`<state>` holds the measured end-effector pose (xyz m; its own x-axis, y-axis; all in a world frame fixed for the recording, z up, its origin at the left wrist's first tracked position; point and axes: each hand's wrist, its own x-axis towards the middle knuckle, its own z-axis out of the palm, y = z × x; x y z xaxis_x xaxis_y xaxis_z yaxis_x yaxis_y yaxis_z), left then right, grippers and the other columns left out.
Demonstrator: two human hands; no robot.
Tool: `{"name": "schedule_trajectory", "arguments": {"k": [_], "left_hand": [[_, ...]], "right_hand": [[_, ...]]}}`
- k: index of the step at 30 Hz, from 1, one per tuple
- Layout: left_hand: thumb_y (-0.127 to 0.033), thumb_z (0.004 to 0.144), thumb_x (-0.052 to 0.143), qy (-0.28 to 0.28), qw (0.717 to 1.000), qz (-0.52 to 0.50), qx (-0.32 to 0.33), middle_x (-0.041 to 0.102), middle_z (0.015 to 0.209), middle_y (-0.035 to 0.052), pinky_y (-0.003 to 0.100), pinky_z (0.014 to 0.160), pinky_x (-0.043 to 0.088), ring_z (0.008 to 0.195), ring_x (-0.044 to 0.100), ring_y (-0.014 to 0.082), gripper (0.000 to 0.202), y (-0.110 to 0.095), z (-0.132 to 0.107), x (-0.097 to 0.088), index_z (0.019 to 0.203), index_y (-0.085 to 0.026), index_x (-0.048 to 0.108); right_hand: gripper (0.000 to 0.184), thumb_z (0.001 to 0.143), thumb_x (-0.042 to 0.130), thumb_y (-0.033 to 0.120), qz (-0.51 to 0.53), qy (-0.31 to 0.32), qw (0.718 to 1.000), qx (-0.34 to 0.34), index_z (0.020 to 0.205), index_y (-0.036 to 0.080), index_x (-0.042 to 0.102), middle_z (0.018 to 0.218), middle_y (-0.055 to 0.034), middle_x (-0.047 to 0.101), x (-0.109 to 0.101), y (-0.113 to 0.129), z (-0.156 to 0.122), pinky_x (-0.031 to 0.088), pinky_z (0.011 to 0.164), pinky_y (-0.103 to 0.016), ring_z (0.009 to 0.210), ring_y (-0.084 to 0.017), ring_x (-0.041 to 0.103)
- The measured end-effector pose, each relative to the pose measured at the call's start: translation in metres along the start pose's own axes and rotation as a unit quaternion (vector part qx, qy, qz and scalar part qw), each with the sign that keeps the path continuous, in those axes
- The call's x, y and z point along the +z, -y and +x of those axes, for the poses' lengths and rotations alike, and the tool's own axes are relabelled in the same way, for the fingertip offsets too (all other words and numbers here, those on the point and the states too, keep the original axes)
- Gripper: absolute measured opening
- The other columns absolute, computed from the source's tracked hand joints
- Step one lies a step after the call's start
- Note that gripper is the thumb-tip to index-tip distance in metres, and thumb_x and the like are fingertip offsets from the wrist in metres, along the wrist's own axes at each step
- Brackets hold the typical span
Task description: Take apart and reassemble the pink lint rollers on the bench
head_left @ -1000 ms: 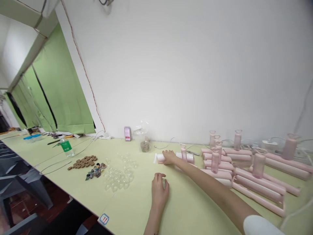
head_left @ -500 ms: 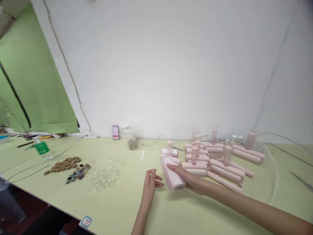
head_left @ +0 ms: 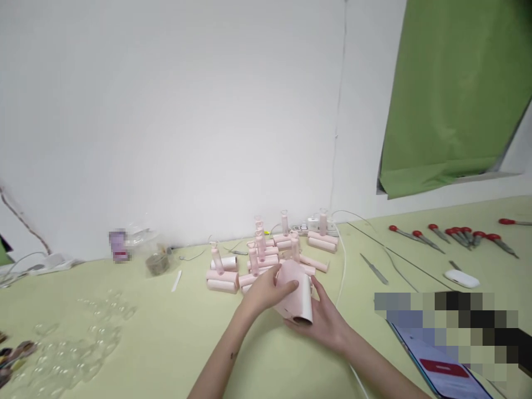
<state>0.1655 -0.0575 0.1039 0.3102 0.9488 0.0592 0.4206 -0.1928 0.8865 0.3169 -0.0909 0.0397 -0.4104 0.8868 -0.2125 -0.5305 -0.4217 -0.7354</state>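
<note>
A pink-and-white roll [head_left: 294, 292] with a dark hollow end is between my two hands, tilted with that end toward me. My left hand [head_left: 266, 292] grips its left side, the thumb lying across the pink surface. From the right and underneath, my right hand [head_left: 326, 326] cups it, fingers behind the white part. Just beyond my hands is a group of similar pink rolls [head_left: 223, 281], several bearing upright translucent pink bottle-shaped pieces [head_left: 252, 260]. A white tube [head_left: 224, 263] lies behind the leftmost roll.
Clear round plastic pieces [head_left: 70, 352] spread at the left. A plastic bag [head_left: 157, 263] stands near the wall. Red-ended tools [head_left: 461, 235], a grey blade-like tool [head_left: 374, 270], a white case [head_left: 462, 278] and a phone [head_left: 440, 360] lie at the right. Cables cross the table.
My view has swung right, bringing the tools and phone in. My left hand, earlier apart from the roll with fingers spread, now grips it too. The roll's hollow end shows more.
</note>
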Motion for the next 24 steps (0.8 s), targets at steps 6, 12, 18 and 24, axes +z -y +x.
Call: {"name": "schedule_trajectory", "arguments": {"k": [6,12,18,24], "left_hand": [[-0.052,0.062,0.061,0.036,0.998,0.002,-0.050,0.060,0.085,0.0049,0.022,0.050,0.041,0.072,0.058,0.0196,0.064,0.003,-0.001,-0.015,0.117,-0.022,0.051],[-0.035,0.062,0.066,-0.033,0.955,-0.295,-0.033,0.059,0.103,0.0050,0.027,0.071,0.045,0.090,0.058,0.0203,0.080,0.037,-0.030,-0.029,0.129,-0.030,0.023],[-0.030,0.056,0.071,-0.123,0.958,-0.246,-0.082,0.059,0.104,0.0104,0.037,0.082,0.042,0.089,0.057,0.0229,0.068,0.107,-0.066,-0.023,0.111,-0.022,0.030],[-0.031,0.058,0.068,-0.226,0.971,0.050,-0.061,0.037,0.128,0.0154,0.045,0.100,0.024,0.122,0.028,0.0303,0.071,0.103,-0.075,-0.027,0.120,-0.015,0.035]], "right_hand": [[0.053,0.076,0.035,0.065,0.159,0.014,0.986,0.044,0.101,0.021,0.051,0.104,-0.0077,0.061,0.000,-0.001,-0.004,0.042,0.086,-0.038,0.104,-0.021,0.053],[0.041,0.073,0.057,0.051,0.322,0.028,0.940,0.111,0.099,0.019,0.053,0.097,-0.0087,0.060,-0.004,-0.008,-0.002,0.046,0.080,-0.035,0.094,-0.021,0.057],[0.030,0.073,0.062,0.039,0.359,-0.007,0.925,0.126,0.097,0.022,0.056,0.090,-0.0065,0.059,-0.003,-0.014,-0.004,0.048,0.075,-0.030,0.084,-0.017,0.058],[0.033,0.074,0.062,0.038,0.324,-0.002,0.935,0.146,0.102,0.021,0.056,0.087,-0.0070,0.061,0.004,-0.022,-0.006,0.049,0.072,-0.031,0.082,-0.018,0.060]]}}
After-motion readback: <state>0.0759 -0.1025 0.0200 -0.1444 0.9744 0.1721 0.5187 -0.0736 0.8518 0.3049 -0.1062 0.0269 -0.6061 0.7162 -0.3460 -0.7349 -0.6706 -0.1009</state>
